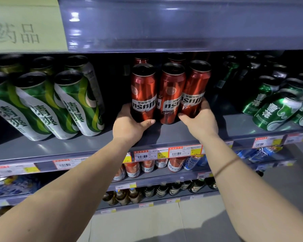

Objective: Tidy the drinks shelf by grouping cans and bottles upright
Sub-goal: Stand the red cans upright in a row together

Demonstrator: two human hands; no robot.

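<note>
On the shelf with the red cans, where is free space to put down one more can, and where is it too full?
Bare shelf lies between the green-and-white cans and the red cans, and another patch between the red cans and the green cans at the right. The front strip is bare too. The middle is crowded: left hand and right hand grip the outer red cans.

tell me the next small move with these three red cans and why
Probably slide the red cans forward together toward the shelf edge. The left hand grips the left can and the right hand the right one, bracketing the touching, upright row, with bare shelf in front of them.
</note>
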